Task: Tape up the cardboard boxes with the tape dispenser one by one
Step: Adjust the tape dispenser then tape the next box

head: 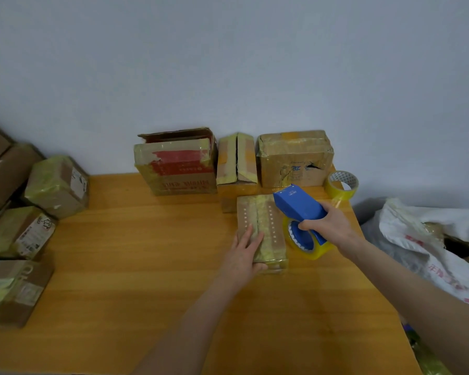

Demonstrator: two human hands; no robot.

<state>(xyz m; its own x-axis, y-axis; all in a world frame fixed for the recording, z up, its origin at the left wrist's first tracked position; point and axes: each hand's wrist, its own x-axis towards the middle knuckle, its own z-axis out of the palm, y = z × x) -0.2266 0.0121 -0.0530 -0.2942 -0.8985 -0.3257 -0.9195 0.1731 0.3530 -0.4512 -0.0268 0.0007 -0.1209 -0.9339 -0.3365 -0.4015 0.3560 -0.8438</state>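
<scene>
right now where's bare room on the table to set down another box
Bare wood: the table's middle and near left, between the taped boxes at its left edge and the left hand. Crowded: the box row at the wall, and around the small box, where the right hand holds the tape dispenser.

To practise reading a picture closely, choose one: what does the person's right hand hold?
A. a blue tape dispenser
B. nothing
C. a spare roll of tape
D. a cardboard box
A: the right hand grips the blue tape dispenser beside the small box, which the left hand presses down; the spare tape roll sits untouched at the far corner of the table.
</scene>
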